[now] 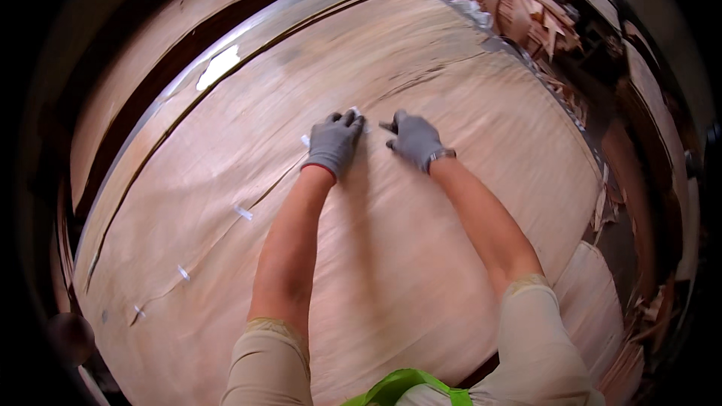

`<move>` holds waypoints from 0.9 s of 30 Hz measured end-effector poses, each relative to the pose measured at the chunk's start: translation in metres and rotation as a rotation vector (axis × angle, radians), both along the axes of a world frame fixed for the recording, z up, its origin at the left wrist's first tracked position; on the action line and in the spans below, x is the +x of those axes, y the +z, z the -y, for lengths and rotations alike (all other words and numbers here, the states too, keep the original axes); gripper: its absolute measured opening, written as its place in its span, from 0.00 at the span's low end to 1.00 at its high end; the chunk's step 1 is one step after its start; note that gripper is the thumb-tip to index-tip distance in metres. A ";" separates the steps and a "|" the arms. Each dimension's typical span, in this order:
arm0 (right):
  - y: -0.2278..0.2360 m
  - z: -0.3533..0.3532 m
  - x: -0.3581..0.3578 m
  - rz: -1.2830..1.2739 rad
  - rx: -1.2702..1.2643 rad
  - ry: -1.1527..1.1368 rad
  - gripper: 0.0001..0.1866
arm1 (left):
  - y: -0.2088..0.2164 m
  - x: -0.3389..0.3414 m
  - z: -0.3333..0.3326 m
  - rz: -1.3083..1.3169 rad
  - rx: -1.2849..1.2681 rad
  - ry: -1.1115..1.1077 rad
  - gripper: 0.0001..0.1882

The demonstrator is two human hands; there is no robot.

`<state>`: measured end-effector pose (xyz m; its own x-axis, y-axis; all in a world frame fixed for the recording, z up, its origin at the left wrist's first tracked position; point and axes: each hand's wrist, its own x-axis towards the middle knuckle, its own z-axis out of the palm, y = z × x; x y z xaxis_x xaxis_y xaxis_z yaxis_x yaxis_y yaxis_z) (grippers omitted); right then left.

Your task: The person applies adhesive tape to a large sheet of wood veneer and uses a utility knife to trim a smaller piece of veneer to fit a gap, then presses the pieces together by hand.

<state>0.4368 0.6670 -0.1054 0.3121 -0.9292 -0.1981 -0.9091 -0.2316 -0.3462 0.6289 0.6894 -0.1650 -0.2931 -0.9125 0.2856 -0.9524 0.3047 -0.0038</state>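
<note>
A large, pale wood veneer sheet (421, 256) lies spread out before me. My left hand (333, 143), in a grey glove with a red cuff edge, rests on it, fingers stretched forward. White tape (355, 111) shows at its fingertips. Just to the right, my right hand (416, 140), gloved in grey, has its fingers bent inward. A dark tip sticks out there, but blur hides what it is. From the left hand toward the lower left runs a split (280, 180) in the veneer, crossed by several short tape strips (243, 213).
Another long split (180, 109) follows the veneer's far left side. Beyond it stands a stack of sheets (135, 79). Torn veneer scraps (519, 11) are heaped at the far right. More sheets (590, 286) lie at the lower right.
</note>
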 end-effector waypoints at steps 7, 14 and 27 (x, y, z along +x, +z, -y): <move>0.011 -0.139 -0.164 0.478 -0.038 -0.179 0.17 | 0.048 -0.042 -0.076 0.359 0.155 -0.095 0.20; -0.006 -0.317 -0.356 0.670 -0.134 -0.768 0.07 | 0.056 -0.086 -0.244 0.251 0.229 -0.123 0.23; -0.033 -0.659 -0.492 0.464 -0.048 -1.008 0.05 | 0.059 -0.225 -0.493 -0.178 0.229 -0.111 0.30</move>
<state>-0.0553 1.3263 -0.1387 -0.5560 -0.8028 -0.2152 -0.4730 0.5185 -0.7123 0.4036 1.1819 -0.1063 -0.3583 -0.9242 0.1320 -0.8928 0.3806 0.2411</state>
